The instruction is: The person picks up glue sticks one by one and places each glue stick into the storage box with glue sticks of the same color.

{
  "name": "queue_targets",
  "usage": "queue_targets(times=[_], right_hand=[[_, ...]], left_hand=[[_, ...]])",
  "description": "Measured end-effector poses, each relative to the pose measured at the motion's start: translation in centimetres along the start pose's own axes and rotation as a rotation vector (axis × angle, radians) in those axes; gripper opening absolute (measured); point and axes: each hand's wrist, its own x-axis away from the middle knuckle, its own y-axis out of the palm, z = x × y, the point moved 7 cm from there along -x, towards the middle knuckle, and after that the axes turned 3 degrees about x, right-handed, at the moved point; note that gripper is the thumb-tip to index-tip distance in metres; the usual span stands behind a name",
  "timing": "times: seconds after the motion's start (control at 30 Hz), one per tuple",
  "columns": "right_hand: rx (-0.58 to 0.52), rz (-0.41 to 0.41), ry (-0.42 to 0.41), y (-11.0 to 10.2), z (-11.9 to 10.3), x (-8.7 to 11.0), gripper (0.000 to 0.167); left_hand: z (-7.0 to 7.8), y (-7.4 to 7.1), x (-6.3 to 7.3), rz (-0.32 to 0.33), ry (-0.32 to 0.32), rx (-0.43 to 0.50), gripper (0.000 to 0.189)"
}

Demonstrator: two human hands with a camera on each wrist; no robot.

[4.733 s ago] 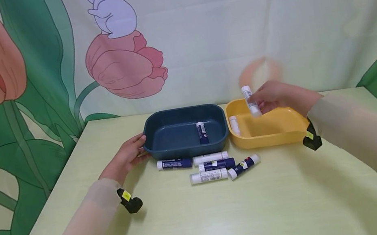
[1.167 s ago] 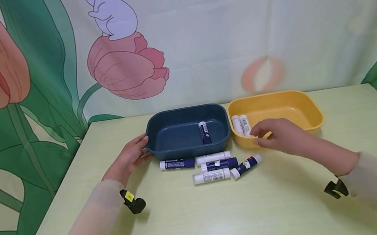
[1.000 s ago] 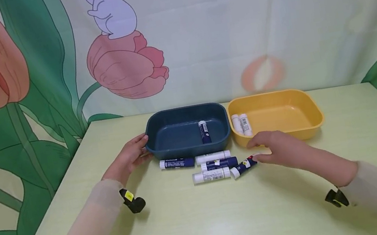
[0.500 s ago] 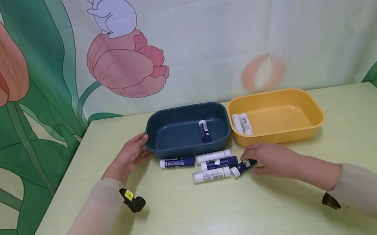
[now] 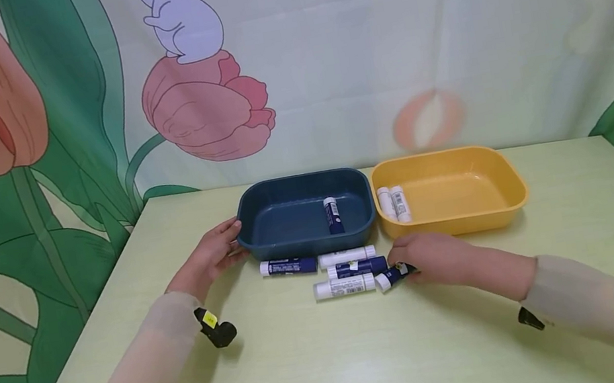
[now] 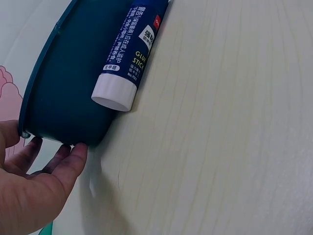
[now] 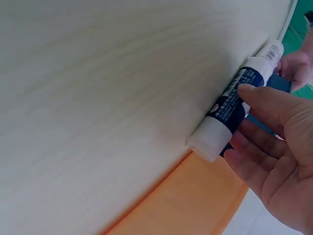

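Note:
In the head view my left hand (image 5: 210, 257) holds the left end of the dark blue bin (image 5: 309, 245); the left wrist view shows the fingers against its wall (image 6: 68, 83). My right hand (image 5: 435, 258) pinches a navy glue stick (image 5: 394, 275) with white ends, lying slanted on the table. Thumb and fingers are on either side of that glue stick (image 7: 237, 98) in the right wrist view. Left of it lie another navy glue stick (image 5: 357, 268) and a white glue stick (image 5: 344, 287). Against the blue bin's front are a navy glue stick (image 5: 289, 266) and a white one (image 5: 346, 256).
A yellow bin (image 5: 457, 225) stands right beside the blue one, with two white glue sticks (image 5: 401, 205) at its left end. One navy glue stick (image 5: 333, 216) leans inside the blue bin. Behind the pale table (image 5: 340, 360) hangs a printed cloth (image 5: 324, 68).
A second white glue stick, earlier in my right hand, now lies in the yellow bin. That hand has come down and left onto the slanted navy glue stick. My left hand stays at the blue bin.

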Motion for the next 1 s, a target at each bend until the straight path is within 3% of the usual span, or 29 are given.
queue_targets(times=[0.2, 0.6, 1.0], right_hand=[[0.040, -0.036, -0.010, 0.3, 0.0, -0.2, 0.032], [0.079, -0.029, -0.054, 0.6, 0.0, -0.5, 0.031], [0.096, -0.009, -0.079, -0.5, -0.6, 0.1, 0.029]], left_hand=[[-0.1, -0.1, 0.0, 0.005, -0.004, 0.018, 0.057], [-0.1, -0.1, 0.0, 0.012, -0.015, 0.016, 0.057], [0.1, 0.0, 0.2, -0.003, 0.001, 0.028, 0.057]])
